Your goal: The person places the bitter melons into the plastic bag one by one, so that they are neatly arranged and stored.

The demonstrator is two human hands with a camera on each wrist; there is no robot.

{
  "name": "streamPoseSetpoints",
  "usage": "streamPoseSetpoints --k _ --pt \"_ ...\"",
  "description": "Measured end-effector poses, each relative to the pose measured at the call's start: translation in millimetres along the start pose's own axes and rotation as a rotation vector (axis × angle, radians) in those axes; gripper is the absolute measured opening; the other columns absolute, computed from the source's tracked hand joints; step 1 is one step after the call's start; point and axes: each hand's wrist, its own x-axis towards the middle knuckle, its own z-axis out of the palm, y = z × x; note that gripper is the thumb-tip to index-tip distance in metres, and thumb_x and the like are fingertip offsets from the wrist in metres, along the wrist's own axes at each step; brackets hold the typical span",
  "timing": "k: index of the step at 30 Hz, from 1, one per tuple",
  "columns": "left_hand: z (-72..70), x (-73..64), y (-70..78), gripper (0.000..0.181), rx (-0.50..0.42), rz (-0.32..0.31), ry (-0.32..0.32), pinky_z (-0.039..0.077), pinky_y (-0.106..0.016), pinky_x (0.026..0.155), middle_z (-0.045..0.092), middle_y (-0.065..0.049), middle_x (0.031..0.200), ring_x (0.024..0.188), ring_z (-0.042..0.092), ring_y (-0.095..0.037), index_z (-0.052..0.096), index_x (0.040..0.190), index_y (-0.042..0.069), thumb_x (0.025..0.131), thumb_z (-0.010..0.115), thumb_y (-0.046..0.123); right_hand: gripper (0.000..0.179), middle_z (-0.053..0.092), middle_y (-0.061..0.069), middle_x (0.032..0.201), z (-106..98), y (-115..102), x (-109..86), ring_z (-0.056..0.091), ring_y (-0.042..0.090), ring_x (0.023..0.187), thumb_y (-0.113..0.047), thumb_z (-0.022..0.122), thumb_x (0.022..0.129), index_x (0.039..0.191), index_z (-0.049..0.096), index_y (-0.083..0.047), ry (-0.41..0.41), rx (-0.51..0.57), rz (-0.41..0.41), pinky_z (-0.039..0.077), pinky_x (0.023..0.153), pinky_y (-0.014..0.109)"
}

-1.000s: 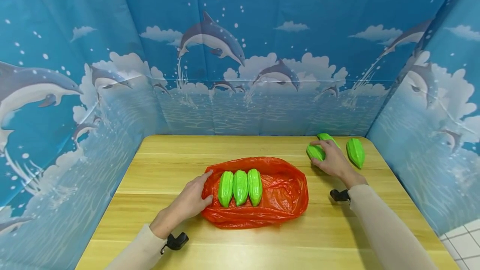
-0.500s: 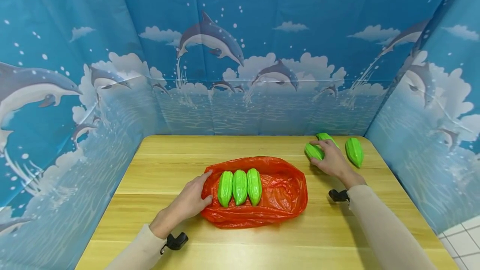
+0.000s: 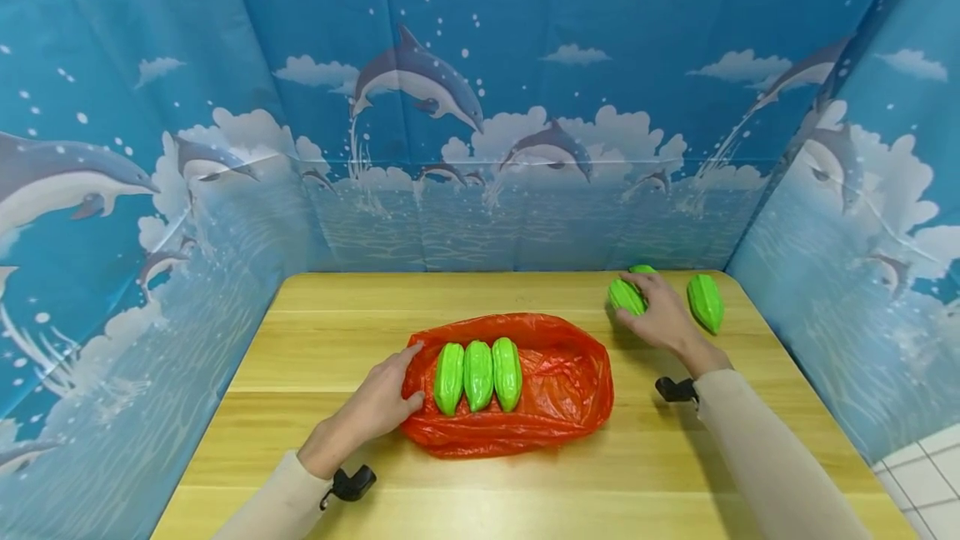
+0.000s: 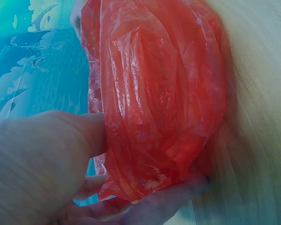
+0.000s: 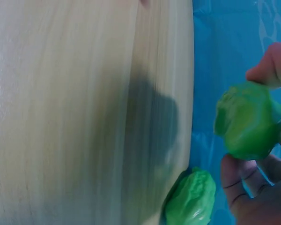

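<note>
At the left end of a red plastic bag (image 3: 558, 386), my left hand (image 3: 375, 402) holds the edge. In the left wrist view the thumb lies on one side of the bag (image 4: 150, 89) and fingers lie underneath. Three glossy green ridged fruits, like star fruits, lie side by side in the open bag; the middle star fruit (image 3: 478, 375) points toward me. At the back right, my right hand (image 3: 663, 315) grips another green star fruit (image 3: 626, 297) between thumb and fingers. The right wrist view shows this star fruit (image 5: 247, 124) raised off the table.
One star fruit (image 3: 642, 269) lies partly hidden behind the right hand at the table's back edge. Farther right lies another star fruit (image 3: 706, 304). A blue dolphin-print curtain (image 3: 517, 215) surrounds the wooden table (image 3: 337, 298) at the back and sides.
The held star fruit has tilted and shifted slightly, and the right hand now hides more of the star fruit behind it. The left hand and the bag stay in place.
</note>
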Motion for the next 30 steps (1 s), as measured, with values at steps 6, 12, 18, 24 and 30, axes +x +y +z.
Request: streamPoseSetpoints --k 6,12,18,24,30 --pt "0.7 -0.1 -1.2 0.082 0.004 0.0 0.0 0.051 -0.068 0.132 0.057 -0.028 0.174 0.161 0.058 -0.051 0.046 0.176 0.0 0.103 0.084 0.006 0.078 0.045 0.038 0.177 -1.9 -6.5 -0.8 0.043 0.065 0.161 -0.029 0.068 0.11 0.18 0.043 -0.006 0.002 0.023 0.006 0.038 0.126 0.084" --pt "1.0 -0.2 -1.7 0.082 0.004 -0.003 -0.002 0.051 -0.069 0.132 0.057 -0.028 0.174 0.161 0.057 -0.052 0.047 0.175 -0.001 0.103 0.084 0.007 0.08 0.047 0.037 0.175 -4.0 -17.6 -4.0 0.044 0.065 0.158 -0.03 0.067 0.11 0.181 0.04 -0.006 0.009 0.003 -0.008 0.042 0.122 0.082" --pt "0.8 0.7 -1.4 0.082 0.004 0.006 0.0 0.051 -0.069 0.131 0.058 -0.029 0.174 0.16 0.058 -0.051 0.047 0.175 -0.002 0.103 0.084 0.007 0.081 0.054 0.036 0.163 -9.6 -34.1 -8.0 0.063 0.053 0.129 -0.031 0.069 0.109 0.181 0.041 -0.006 0.009 -0.029 -0.042 0.053 0.098 0.068" --pt "0.9 1.1 -1.4 0.081 0.006 0.005 0.0 0.052 -0.068 0.131 0.058 -0.028 0.173 0.16 0.058 -0.05 0.046 0.176 -0.001 0.103 0.082 0.004 0.081 0.05 0.036 0.163 -13.4 -48.2 -10.5 0.065 0.052 0.128 -0.032 0.071 0.11 0.181 0.04 -0.008 -0.004 -0.023 -0.06 0.059 0.099 0.069" --pt "1.2 0.1 -1.9 0.082 0.001 0.001 0.005 0.051 -0.068 0.132 0.056 -0.027 0.175 0.162 0.057 -0.05 0.045 0.177 0.001 0.103 0.08 0.0 0.081 0.051 0.036 0.16 -14.5 -60.2 -14.0 0.063 0.048 0.124 -0.029 0.072 0.111 0.181 0.04 -0.007 0.0 -0.017 -0.092 0.057 0.095 0.061"
